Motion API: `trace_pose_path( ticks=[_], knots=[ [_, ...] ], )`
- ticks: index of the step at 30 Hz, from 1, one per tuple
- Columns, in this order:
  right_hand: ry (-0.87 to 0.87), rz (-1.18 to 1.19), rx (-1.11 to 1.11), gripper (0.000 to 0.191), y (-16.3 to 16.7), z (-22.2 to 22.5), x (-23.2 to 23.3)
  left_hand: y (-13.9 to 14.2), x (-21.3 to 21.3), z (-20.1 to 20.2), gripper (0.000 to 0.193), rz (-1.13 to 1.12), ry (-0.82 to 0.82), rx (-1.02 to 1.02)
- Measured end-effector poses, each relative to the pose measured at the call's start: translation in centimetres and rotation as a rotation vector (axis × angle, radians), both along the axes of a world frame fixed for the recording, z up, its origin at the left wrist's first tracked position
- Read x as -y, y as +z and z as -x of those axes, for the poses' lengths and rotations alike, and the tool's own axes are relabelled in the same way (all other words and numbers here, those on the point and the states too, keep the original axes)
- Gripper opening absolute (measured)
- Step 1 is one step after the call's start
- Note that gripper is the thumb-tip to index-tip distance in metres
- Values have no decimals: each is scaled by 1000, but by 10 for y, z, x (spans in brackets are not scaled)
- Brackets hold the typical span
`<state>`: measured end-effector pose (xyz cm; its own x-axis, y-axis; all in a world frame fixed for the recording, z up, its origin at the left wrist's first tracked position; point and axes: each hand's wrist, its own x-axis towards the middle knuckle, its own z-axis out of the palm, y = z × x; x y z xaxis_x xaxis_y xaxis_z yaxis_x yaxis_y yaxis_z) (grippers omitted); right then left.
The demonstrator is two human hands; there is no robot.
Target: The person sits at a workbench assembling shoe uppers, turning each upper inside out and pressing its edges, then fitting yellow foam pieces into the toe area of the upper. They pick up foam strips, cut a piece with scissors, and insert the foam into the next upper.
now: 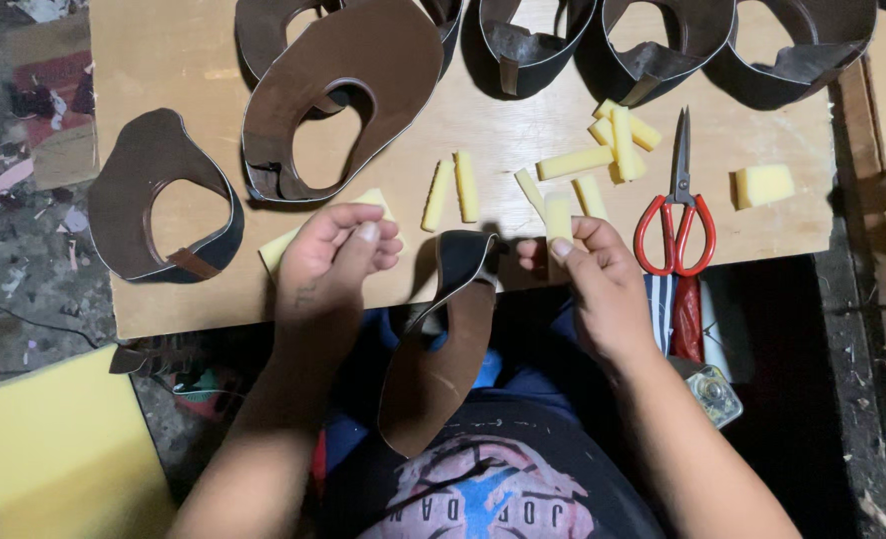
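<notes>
While the left hand [335, 250] pinches closed on nothing visible, right-hand fingers [575, 243] grip a yellow foam strip [558, 216] beside the brown leather piece [443, 349].

Yellow foam strip [558, 218] upright, pinched; brown leather upper [443, 349] on lap.

No packages, labels, signs or screens in view anywhere on or around the wooden board [164, 60]

Light: warm overhead light is falling brightly on the wooden table [164, 60], while the floor [14, 250] around it is staying dim.
Shadows: the hands are casting soft, short shadows toward the table's near edge.
Sharpness: the centre is looking crisp; the corners are darkening and softening slightly.
</notes>
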<state>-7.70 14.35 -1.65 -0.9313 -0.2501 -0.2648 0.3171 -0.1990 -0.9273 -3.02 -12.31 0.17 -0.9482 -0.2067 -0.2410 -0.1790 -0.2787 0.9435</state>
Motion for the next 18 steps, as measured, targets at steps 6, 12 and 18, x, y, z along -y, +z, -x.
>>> trace_pose_path(
  ticks=[6, 12, 18],
  knots=[
    [-23, 7, 142, 22, -63, -14, -12, -58, -2, -41, 20, 123, -135, 141],
    [95, -68, -8, 22, -86, -19, 3, -61, -30, -30, 32, 38, -331, 140],
    [251, -5, 143, 18, -74, -19, 18, -23, -59, -6, 38, -114, -256, 7]
  ],
)
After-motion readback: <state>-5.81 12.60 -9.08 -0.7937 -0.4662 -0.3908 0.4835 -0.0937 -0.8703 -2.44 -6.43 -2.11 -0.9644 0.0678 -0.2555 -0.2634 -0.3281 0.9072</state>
